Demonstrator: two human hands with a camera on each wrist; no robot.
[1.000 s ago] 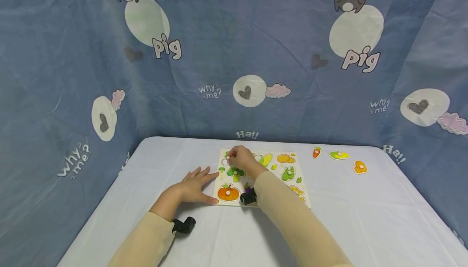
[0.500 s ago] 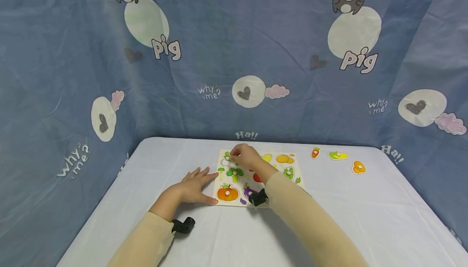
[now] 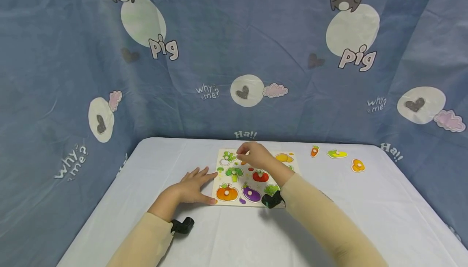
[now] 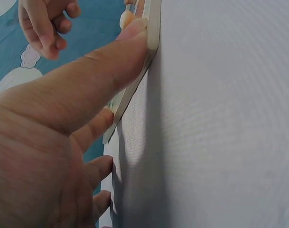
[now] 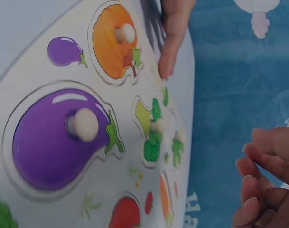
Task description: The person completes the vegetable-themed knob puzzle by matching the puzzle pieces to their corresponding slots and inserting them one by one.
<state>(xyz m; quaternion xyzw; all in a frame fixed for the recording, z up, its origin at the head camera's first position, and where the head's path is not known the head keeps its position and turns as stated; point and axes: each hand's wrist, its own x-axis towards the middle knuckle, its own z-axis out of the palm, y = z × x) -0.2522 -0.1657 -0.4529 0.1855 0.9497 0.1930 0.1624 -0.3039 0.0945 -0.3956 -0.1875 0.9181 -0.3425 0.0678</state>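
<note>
A wooden vegetable puzzle board (image 3: 221, 181) lies on the white table. My left hand (image 3: 191, 187) is spread at its left side, the thumb touching the near left corner, as the left wrist view (image 4: 35, 142) confirms for the thumb. My right hand (image 3: 254, 155) hovers over the back of the board, fingers loosely bent and nothing between them. Left of it, a white-and-green turnip piece (image 3: 228, 158) lies in the board. Knobbed pieces in the board include broccoli (image 3: 234, 172), pumpkin (image 3: 226, 194), tomato (image 3: 261, 176) and eggplant (image 5: 54, 142). The right forearm hides the board's right part.
On the table right of the board lie three loose pieces: a carrot (image 3: 315, 151), a yellow-green corn piece (image 3: 337, 154) and an orange rounded piece (image 3: 358, 166). A blue printed cloth (image 3: 204, 112) hangs behind the table.
My right hand has let go of the turnip piece at the board's back left and moved up and to the right. The left hand has stayed in place.
</note>
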